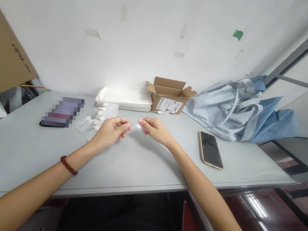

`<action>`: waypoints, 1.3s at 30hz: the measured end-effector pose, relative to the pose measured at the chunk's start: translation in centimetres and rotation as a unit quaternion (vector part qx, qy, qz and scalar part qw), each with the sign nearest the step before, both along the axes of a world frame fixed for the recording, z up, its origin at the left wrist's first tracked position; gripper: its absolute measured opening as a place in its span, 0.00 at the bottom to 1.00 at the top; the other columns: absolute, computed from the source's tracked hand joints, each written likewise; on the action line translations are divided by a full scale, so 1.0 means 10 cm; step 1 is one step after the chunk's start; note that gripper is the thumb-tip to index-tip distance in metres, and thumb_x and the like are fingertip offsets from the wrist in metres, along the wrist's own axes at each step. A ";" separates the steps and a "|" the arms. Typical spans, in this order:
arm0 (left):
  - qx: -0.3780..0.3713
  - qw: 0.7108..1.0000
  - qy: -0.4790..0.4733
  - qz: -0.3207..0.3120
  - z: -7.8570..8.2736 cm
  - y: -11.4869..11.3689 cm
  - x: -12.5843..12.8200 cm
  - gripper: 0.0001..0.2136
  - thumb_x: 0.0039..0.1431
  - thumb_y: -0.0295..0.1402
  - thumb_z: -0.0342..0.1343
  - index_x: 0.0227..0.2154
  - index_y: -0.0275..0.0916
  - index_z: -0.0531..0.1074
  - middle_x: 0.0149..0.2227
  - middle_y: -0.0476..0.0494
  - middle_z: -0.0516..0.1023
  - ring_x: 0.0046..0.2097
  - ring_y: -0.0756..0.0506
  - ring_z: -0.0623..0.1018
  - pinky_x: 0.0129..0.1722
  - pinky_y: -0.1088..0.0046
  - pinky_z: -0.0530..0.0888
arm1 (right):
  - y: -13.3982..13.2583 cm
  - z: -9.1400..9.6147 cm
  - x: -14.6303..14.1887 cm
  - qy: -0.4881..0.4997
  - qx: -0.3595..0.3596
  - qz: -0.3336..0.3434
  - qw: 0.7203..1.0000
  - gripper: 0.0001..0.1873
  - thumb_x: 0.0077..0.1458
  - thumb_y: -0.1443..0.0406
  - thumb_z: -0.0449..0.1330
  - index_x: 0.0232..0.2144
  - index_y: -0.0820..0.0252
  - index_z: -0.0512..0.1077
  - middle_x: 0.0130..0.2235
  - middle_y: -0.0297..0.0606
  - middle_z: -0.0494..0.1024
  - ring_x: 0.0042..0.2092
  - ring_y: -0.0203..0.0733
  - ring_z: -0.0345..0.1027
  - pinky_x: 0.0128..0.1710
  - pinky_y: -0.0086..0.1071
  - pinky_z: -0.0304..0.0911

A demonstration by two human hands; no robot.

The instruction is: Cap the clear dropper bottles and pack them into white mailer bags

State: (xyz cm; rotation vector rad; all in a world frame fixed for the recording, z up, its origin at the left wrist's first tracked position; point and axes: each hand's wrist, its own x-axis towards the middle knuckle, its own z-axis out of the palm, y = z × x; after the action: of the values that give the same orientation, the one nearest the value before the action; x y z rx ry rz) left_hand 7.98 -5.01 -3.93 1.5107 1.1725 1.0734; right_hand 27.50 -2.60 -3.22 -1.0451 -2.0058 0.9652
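My left hand (114, 129) and my right hand (155, 129) meet above the middle of the grey table. Thumb and fingers of the right are pinched on a small white piece with a thin loop of cord (134, 121). The left pinches a thin strand that runs across to that piece. Most of the held piece is hidden behind the right fingers. Just left of my left hand lies a pile of white tags with cords (96, 118), and their exact kind is too small to make out. Another white corded piece (162, 112) rests in front of the small cardboard box.
Against the wall stand a stack of white flat packets (127, 100) and an open cardboard box (169, 98). A phone (210, 150) lies at right, a blurred-out device (62, 113) at left. Light blue cloth (226, 106) is heaped at the back right. A large carton (3, 50) leans at left.
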 end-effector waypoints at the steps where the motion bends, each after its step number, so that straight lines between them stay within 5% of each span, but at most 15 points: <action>1: 0.001 1.000 0.003 0.001 0.00 0.00 0.00 0.10 0.55 0.38 0.57 0.30 0.35 0.72 0.20 0.51 0.70 0.22 0.52 0.67 0.25 0.74 0.66 | 0.00 0.00 0.00 -0.002 0.002 -0.001 1.000 0.27 0.59 0.46 0.49 0.19 0.61 0.61 0.21 0.29 0.63 0.23 0.29 0.53 0.25 0.27 0.50; 14: 0.006 0.999 0.042 0.003 -0.06 -0.04 0.01 0.10 0.52 0.38 0.57 0.27 0.36 0.71 0.19 0.52 0.69 0.22 0.52 0.67 0.24 0.74 0.65 | -0.04 -0.12 -0.14 -0.047 0.082 -0.034 0.995 0.25 0.60 0.49 0.50 0.19 0.59 0.61 0.18 0.29 0.65 0.23 0.31 0.56 0.28 0.28 0.51; 39: 0.004 0.998 0.058 0.025 -0.08 -0.07 0.06 0.09 0.52 0.38 0.56 0.24 0.37 0.69 0.17 0.51 0.69 0.20 0.50 0.68 0.23 0.74 0.64 | -0.04 -0.20 -0.19 -0.061 0.078 -0.054 0.994 0.26 0.60 0.47 0.48 0.20 0.59 0.61 0.19 0.30 0.64 0.23 0.31 0.53 0.28 0.28 0.49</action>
State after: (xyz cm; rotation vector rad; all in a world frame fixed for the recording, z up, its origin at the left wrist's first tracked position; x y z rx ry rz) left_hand 8.58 -5.74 -4.68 1.5737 1.2940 1.0357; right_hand 25.62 -3.01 -5.19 -1.1355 -2.0629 0.6907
